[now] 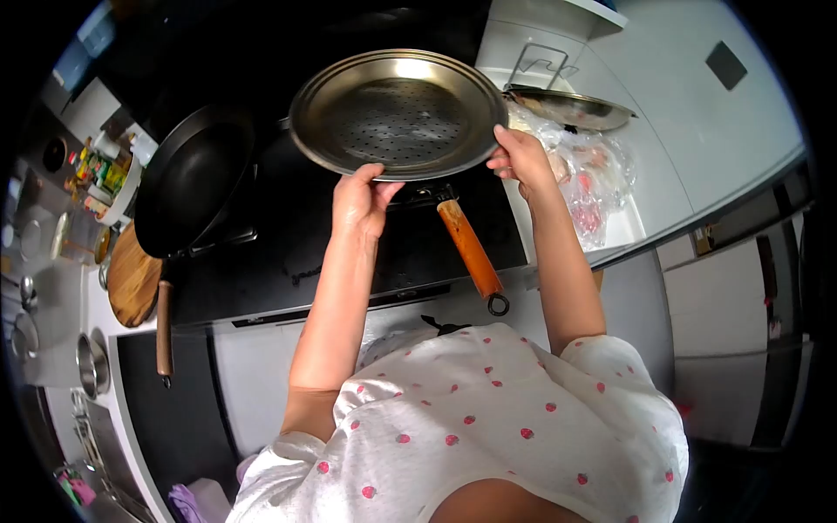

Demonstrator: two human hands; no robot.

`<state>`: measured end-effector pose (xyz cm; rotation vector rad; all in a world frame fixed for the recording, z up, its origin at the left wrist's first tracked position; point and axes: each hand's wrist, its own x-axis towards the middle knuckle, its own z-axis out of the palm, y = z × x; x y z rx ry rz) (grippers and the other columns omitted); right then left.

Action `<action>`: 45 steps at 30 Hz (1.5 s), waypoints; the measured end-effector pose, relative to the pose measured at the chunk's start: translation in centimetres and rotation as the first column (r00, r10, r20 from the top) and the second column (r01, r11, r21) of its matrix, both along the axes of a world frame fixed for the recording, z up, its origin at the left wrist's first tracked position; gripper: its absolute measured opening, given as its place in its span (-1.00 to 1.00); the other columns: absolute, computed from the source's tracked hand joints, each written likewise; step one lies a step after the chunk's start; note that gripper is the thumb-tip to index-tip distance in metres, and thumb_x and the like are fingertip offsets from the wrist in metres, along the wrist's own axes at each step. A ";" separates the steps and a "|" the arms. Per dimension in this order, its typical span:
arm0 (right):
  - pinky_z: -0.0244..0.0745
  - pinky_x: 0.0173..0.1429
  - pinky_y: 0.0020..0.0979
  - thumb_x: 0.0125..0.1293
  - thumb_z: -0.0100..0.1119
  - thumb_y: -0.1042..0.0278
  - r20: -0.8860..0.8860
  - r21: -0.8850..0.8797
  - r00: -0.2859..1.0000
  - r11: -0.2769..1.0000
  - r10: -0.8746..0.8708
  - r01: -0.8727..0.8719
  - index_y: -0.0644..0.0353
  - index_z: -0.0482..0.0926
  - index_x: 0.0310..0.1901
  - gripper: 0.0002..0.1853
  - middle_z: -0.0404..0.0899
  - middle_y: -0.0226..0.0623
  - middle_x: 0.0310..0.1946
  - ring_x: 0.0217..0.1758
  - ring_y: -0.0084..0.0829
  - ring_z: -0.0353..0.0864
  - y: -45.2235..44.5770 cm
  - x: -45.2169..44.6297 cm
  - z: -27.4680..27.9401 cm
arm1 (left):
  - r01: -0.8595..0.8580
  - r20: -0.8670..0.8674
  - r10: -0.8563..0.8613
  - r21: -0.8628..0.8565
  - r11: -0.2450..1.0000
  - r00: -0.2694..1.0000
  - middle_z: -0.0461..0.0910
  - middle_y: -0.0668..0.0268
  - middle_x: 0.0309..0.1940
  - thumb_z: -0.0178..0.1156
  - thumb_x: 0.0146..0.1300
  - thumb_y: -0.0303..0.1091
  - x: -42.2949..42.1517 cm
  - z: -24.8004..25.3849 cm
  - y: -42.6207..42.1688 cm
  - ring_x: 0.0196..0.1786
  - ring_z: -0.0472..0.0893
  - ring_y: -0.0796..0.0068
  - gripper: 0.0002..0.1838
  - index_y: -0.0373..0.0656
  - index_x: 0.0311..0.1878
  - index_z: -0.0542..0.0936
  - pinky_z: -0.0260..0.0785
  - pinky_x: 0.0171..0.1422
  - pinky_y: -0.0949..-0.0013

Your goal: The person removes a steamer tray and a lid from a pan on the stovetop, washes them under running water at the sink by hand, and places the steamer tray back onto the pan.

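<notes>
Held over the black stove is a round metal steamer tray with small holes across its bottom. My left hand grips the near rim, thumb on top and fingers below. On the right side of the rim my right hand is closed the same way. Beneath the tray, a pan's orange-brown wooden handle points toward me; the tray hides the pan itself.
A black wok with a wooden handle stands on the stove's left side. Left of it are a wooden board and several bottles. At right, a pan lid lies near a wire rack and plastic bags.
</notes>
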<state>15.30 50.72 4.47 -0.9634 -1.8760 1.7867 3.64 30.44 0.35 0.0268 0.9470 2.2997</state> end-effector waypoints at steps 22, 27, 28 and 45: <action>0.31 -0.68 -0.65 0.21 0.04 0.47 -0.103 0.012 0.988 0.993 -0.116 0.118 0.24 0.38 -0.44 -0.89 0.39 -0.40 -0.69 -0.76 -0.64 0.31 2.2 -2.9 -6.9 | -0.023 -0.316 -0.219 -0.614 0.789 0.923 0.52 0.26 -0.57 -0.01 0.28 -0.21 -3.2 -2.6 -3.4 -0.61 0.53 0.52 -0.73 -0.25 -0.36 0.43 0.38 -0.59 0.53; 0.26 -0.70 -0.62 0.23 0.05 0.41 0.002 0.108 0.996 0.991 -0.085 0.084 0.29 0.41 -0.33 -0.87 0.35 -0.44 -0.70 -0.76 -0.66 0.28 2.2 -2.7 -6.3 | -0.073 -0.252 -0.103 -0.605 0.793 0.962 0.50 0.31 -0.59 -0.01 0.27 -0.21 -4.4 -3.2 -3.7 -0.65 0.50 0.54 -0.76 -0.22 -0.29 0.43 0.35 -0.62 0.52; 0.29 -0.68 -0.61 0.22 0.05 0.38 0.021 0.111 0.997 0.991 -0.074 0.071 0.33 0.41 -0.26 -0.82 0.39 -0.41 -0.68 -0.74 -0.64 0.31 2.5 -2.6 -6.7 | -0.151 -0.288 -0.026 -0.575 0.804 0.957 0.50 0.31 -0.58 -0.01 0.27 -0.22 -4.8 -3.5 -3.7 -0.64 0.50 0.55 -0.76 -0.23 -0.26 0.42 0.36 -0.62 0.52; 0.23 -0.69 -0.57 0.25 -0.01 0.35 0.006 0.029 0.997 0.997 -0.073 0.073 0.30 0.42 -0.35 -0.83 0.37 -0.40 -0.69 -0.74 -0.61 0.29 2.1 -2.8 -6.6 | -0.302 -0.368 0.111 -0.515 0.802 0.923 0.49 0.34 -0.61 0.07 0.19 -0.41 -8.3 -3.9 -2.5 -0.67 0.47 0.59 -0.90 -0.24 -0.30 0.48 0.42 -0.59 0.53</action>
